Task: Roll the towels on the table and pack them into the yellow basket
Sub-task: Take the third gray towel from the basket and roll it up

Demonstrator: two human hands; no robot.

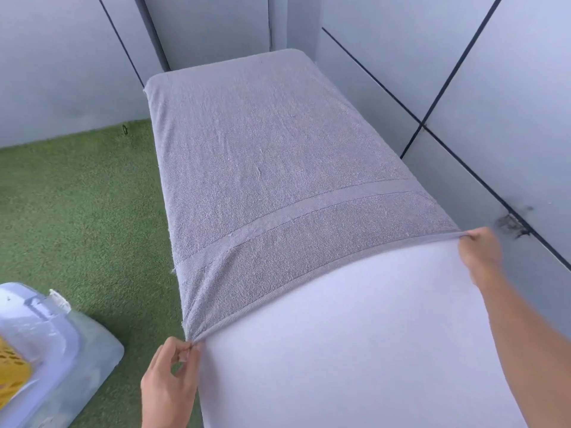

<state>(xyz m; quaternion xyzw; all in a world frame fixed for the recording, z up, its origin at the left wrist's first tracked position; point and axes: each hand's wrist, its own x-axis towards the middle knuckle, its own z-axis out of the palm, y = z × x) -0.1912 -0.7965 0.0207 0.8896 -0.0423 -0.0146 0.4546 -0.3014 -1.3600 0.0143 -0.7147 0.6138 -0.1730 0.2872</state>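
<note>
A grey towel (272, 156) with a woven band across its near end lies spread flat over the far part of the white table (355, 350). My left hand (170, 378) pinches the towel's near left corner at the table's left edge. At the table's right edge, my right hand (480, 251) grips the near right corner, and the hem between them is pulled taut and curves. Only a corner of the yellow basket (12, 375) shows at the bottom left.
The basket sits on a clear plastic container (61, 350) on the green artificial grass (77, 211) left of the table. Grey panelled walls (463, 88) close in behind and along the table's right side.
</note>
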